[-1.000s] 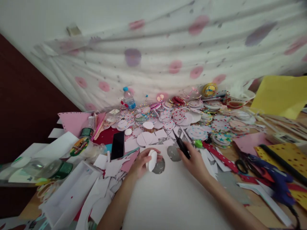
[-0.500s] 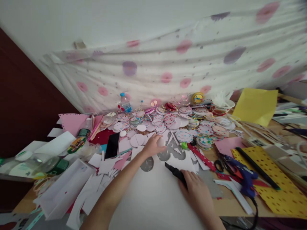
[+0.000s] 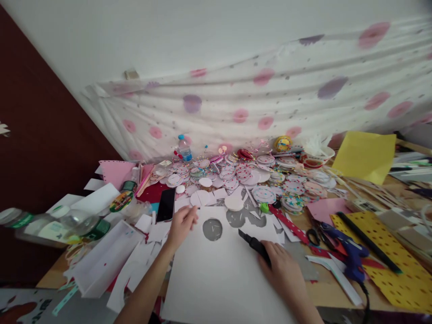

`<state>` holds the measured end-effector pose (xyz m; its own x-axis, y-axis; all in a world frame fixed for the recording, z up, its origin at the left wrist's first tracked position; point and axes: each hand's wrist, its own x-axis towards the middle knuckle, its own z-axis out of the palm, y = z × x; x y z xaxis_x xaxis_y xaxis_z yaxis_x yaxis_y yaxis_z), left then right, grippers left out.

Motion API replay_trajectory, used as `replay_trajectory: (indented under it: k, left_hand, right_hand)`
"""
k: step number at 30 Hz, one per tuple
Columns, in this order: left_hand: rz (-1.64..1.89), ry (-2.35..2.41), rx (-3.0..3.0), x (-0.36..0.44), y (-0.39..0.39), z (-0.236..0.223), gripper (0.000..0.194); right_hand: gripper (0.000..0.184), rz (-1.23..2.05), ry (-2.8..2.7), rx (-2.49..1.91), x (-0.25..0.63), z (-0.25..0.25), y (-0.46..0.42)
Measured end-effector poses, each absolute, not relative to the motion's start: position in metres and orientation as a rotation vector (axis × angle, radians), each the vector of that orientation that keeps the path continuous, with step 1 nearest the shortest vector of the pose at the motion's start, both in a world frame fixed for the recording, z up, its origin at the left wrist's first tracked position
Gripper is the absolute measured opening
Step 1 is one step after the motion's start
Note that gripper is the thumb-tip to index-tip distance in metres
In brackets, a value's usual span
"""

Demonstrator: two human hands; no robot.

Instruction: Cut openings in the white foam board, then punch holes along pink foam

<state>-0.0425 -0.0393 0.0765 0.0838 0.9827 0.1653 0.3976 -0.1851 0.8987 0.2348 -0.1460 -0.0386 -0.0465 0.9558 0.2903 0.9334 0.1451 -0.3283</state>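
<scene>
A large white sheet of card [image 3: 216, 279] lies in front of me, with round holes cut along its far side. Through the left hole [image 3: 212, 229] a grey surface and small scraps show. My right hand [image 3: 281, 267] rests over the sheet's right part, closed around a black utility knife [image 3: 254, 246] whose blade points away to the left. By the sheet's far left corner is my left hand [image 3: 182, 225], fingers loosely bent and a little apart, with nothing visible in them. A white card disc [image 3: 234, 203] lies just beyond the holes.
Many decorated discs [image 3: 243, 173] are heaped at the back. On the left are a phone [image 3: 166, 204], an open white box [image 3: 104, 261] and plastic bottles [image 3: 94, 227]. Scissors [image 3: 313, 237], a blue glue gun [image 3: 349, 247] and yellow dotted paper [image 3: 398, 261] lie on the right.
My left hand has moved left and nearer, away from the white disc beyond the holes, to the sheet's left corner. The knife stays in my right hand. The view has shifted slightly.
</scene>
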Motion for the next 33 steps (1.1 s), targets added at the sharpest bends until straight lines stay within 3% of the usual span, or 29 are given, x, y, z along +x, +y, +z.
replay_trajectory:
  k: [3, 6, 11, 15, 21, 33]
  left_hand:
    - [1.191, 1.54, 1.538, -0.089, -0.076, 0.068, 0.042]
    - [1.341, 1.662, 1.363, -0.13, -0.111, 0.054, 0.032]
    - [1.478, 1.862, 1.232, -0.181, -0.152, 0.046, 0.046]
    - [1.287, 2.022, 1.249, -0.196, -0.158, 0.052, 0.043]
    - [0.781, 1.787, 1.286, -0.164, -0.15, 0.042, 0.037]
    - [0.595, 1.873, 1.439, -0.131, -0.127, 0.007, 0.032]
  right_hand:
    - [0.018, 0.059, -1.994, -1.809, 0.235, -0.039, -0.146]
    - [0.019, 0.072, -1.976, -1.846, 0.234, -0.041, -0.148]
    - [0.023, 0.123, -1.977, -1.902, 0.233, -0.044, -0.146]
    - [0.023, 0.117, -1.994, -1.93, 0.233, -0.042, -0.144]
    - [0.026, 0.119, -1.987, -1.938, 0.233, -0.046, -0.145]
    - [0.026, 0.236, -1.853, -1.905, 0.228, -0.052, -0.141]
